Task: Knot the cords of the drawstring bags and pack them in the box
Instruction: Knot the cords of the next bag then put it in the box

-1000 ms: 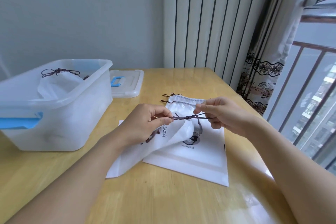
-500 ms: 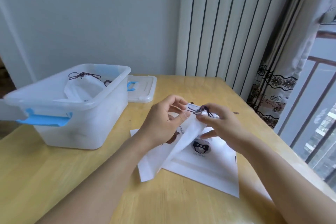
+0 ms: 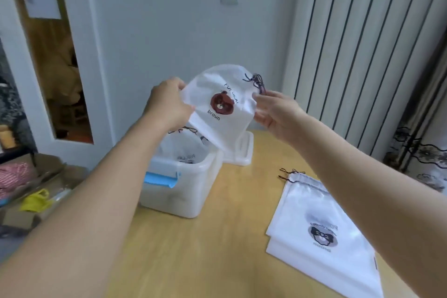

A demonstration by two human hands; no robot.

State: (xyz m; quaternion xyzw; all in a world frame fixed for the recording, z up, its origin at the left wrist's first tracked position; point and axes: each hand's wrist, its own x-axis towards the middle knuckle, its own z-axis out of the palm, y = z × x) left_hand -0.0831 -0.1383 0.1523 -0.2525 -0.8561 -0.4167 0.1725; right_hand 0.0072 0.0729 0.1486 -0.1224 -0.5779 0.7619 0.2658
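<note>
Both hands are raised above the bench and carry one white drawstring bag between them, in the air over the far end of the box. The left hand grips the bag's left edge, fingers closed around the fabric. The right hand holds the bag's right edge near the gathered mouth, thumb and fingers pinching the cloth; the palm is partly turned toward the camera. The bag bears a brown bear print with the word "broun" below it. Its dark cord is bunched at the upper right corner, just above the right hand's fingertips; whether it is knotted cannot be told with certainty.

The box is translucent white plastic with a blue latch on its near side. It stands on the left part of the bench and already contains at least one white bag with dark cords showing at the top. A white lid lies on the bench just behind the box, partly hidden by the held bag.

On the right side of the bench, well apart from the box, lies a flat stack of white bags, the right forearm crossing over it. The top one shows a dark bow print, and its cords trail off the far end.
</note>
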